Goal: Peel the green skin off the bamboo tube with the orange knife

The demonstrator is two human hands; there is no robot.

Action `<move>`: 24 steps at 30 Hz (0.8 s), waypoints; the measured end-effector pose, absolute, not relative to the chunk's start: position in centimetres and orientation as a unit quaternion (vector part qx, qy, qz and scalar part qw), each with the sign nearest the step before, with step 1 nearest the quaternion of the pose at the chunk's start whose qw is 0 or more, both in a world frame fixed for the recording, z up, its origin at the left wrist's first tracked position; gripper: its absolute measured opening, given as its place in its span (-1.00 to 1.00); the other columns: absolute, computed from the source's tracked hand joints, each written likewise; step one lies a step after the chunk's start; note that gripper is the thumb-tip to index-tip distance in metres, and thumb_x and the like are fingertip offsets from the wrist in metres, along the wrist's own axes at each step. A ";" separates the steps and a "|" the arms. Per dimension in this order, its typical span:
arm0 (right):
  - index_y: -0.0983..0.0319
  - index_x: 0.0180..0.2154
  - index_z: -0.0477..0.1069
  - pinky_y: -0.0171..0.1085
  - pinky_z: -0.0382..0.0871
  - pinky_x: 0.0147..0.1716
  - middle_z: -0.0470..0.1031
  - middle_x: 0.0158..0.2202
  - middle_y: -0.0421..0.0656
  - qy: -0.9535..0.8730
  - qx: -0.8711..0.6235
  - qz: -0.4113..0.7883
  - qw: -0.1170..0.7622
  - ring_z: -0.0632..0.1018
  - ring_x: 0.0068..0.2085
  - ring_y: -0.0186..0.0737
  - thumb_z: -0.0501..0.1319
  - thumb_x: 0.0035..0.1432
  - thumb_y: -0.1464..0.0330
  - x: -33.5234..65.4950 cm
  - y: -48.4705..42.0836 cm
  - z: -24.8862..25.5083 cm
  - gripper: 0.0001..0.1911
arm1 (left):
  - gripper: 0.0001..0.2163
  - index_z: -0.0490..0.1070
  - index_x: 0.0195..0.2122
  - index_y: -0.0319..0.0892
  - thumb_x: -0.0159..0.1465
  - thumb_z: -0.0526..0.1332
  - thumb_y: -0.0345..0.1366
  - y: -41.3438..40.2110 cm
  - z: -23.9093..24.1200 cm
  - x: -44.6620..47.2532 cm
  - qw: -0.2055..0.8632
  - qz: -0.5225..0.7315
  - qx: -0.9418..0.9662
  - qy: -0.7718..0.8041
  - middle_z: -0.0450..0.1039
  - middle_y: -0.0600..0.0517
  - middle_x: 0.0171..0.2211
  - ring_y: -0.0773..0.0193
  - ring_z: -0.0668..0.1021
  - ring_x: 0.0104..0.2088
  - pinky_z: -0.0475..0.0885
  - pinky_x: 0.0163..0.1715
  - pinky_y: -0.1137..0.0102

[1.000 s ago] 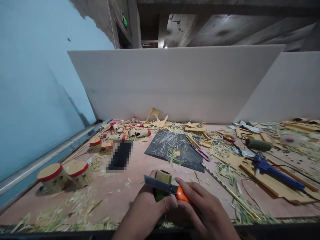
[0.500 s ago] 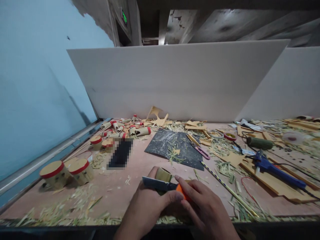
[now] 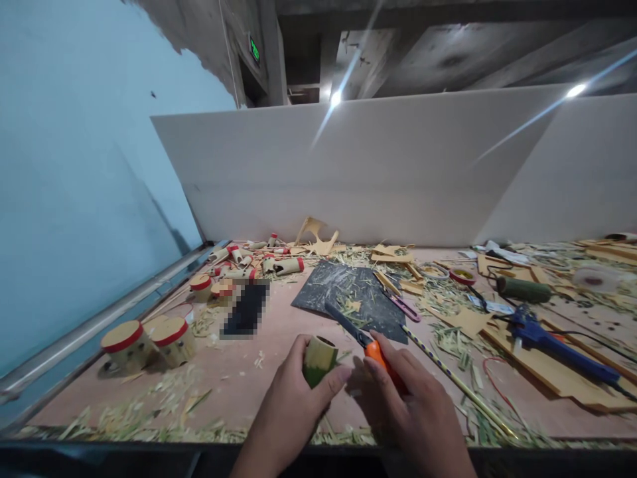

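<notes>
Near the desk's (image 3: 279,315) front edge, my left hand (image 3: 293,395) is clasping bamboo (image 3: 319,362), my right hand (image 3: 421,392) a knife (image 3: 365,340); I'm probably paring, needing them touching next.

Bamboo tube (image 3: 320,358) in left grip (image 3: 298,395), orange-handled knife (image 3: 374,353) in right grip (image 3: 417,390), shavings (image 3: 119,419) across the table (image 3: 281,315).

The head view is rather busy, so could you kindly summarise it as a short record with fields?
Left hand: grips a hollow bamboo piece, pale near its open upper end, green lower down
Right hand: holds a knife by its orange handle
Blade: apart from the bamboo piece
Beyond the hands: dark mat with shavings on it
Far right: blue glue gun
Left side: red-rimmed cylinders
Surface: pinkish tabletop, strewn with shavings
</notes>
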State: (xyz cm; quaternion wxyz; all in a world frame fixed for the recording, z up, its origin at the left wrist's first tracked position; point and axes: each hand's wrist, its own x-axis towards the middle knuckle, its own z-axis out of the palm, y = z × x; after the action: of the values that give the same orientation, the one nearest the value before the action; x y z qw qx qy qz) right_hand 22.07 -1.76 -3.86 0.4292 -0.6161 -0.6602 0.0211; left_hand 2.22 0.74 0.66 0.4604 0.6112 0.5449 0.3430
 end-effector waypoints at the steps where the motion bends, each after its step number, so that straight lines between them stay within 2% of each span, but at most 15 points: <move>1: 0.12 0.10 0.55 -0.29 0.59 -0.33 0.69 -0.18 -0.12 -0.661 -0.615 0.018 0.429 0.73 -0.22 -0.12 0.07 0.46 0.05 22.1 -1.8 -3.9 -0.56 | -0.52 0.38 -0.12 -0.12 0.20 0.35 0.17 0.8 0.6 2.2 0.466 0.347 0.606 0.544 0.51 0.07 -0.34 0.20 0.53 -0.35 0.42 -0.32 0.41; 5: 0.13 0.13 0.54 -0.30 0.58 -0.40 0.67 -0.25 -0.13 -0.671 -0.606 0.013 0.427 0.72 -0.28 -0.12 0.09 0.45 0.06 22.1 -1.6 -3.9 -0.55 | -0.51 0.35 -0.05 -0.11 0.19 0.38 0.12 0.9 0.0 2.2 0.504 0.342 0.583 0.537 0.49 0.09 -0.33 0.24 0.52 -0.40 0.43 -0.39 0.43; 8: 0.14 0.18 0.52 -0.31 0.59 -0.36 0.67 -0.25 -0.13 -0.676 -0.598 0.020 0.431 0.72 -0.26 -0.14 0.10 0.45 0.09 22.2 -1.6 -4.0 -0.55 | -0.51 0.33 -0.02 -0.11 0.19 0.41 0.07 1.1 -0.2 2.1 0.515 0.335 0.585 0.530 0.50 0.08 -0.31 0.22 0.53 -0.38 0.45 -0.42 0.42; 13: 0.16 0.21 0.50 -0.35 0.57 -0.35 0.64 -0.27 -0.14 -0.721 -0.546 0.048 0.424 0.70 -0.30 -0.20 0.06 0.48 0.15 22.3 -1.9 -3.8 -0.56 | -0.45 0.37 0.03 -0.14 0.08 0.51 -0.11 1.3 0.7 1.7 0.534 0.349 0.604 0.477 0.61 -0.03 -0.09 0.02 0.60 -0.04 0.48 -0.03 0.28; 15: 0.17 0.24 0.47 -0.36 0.56 -0.38 0.62 -0.29 -0.15 -0.738 -0.531 0.058 0.413 0.69 -0.32 -0.22 0.05 0.49 0.15 22.2 -2.0 -3.7 -0.54 | -0.43 0.36 0.05 -0.16 0.06 0.51 -0.16 1.2 1.0 1.6 0.539 0.347 0.600 0.478 0.60 -0.07 -0.02 -0.03 0.58 0.04 0.46 0.04 0.25; 17: 0.18 0.26 0.45 -0.36 0.56 -0.38 0.61 -0.29 -0.15 -0.741 -0.527 0.057 0.412 0.68 -0.32 -0.22 0.04 0.49 0.16 22.2 -2.1 -3.7 -0.53 | -0.42 0.35 0.04 -0.16 0.04 0.52 -0.15 1.1 1.1 1.5 0.513 0.338 0.598 0.515 0.61 -0.08 -0.04 -0.06 0.59 0.01 0.47 0.00 0.23; 20: 0.15 0.25 0.45 -0.34 0.56 -0.36 0.61 -0.28 -0.15 -0.730 -0.532 0.046 0.427 0.68 -0.32 -0.21 0.06 0.49 0.17 22.2 -2.1 -3.9 -0.55 | -0.43 0.33 0.03 -0.14 0.10 0.48 -0.02 0.9 0.9 1.3 0.477 0.336 0.602 0.545 0.61 -0.05 -0.11 -0.03 0.61 -0.09 0.48 -0.11 0.26; 24: 0.09 0.29 0.41 -0.38 0.54 -0.35 0.59 -0.28 -0.19 -0.730 -0.512 0.038 0.450 0.65 -0.33 -0.24 0.10 0.47 0.21 22.3 -2.2 -4.1 -0.56 | -0.56 0.42 -0.01 -0.14 0.26 0.34 0.07 0.9 0.6 1.1 0.473 0.358 0.613 0.523 0.63 -0.03 -0.10 0.02 0.61 -0.06 0.46 -0.05 0.30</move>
State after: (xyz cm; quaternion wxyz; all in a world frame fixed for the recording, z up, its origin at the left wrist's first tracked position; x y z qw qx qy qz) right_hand 22.30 -2.23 -4.07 0.4501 -0.5125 -0.7303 0.0375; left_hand 1.10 0.88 0.61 0.4730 0.6127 0.5226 0.3575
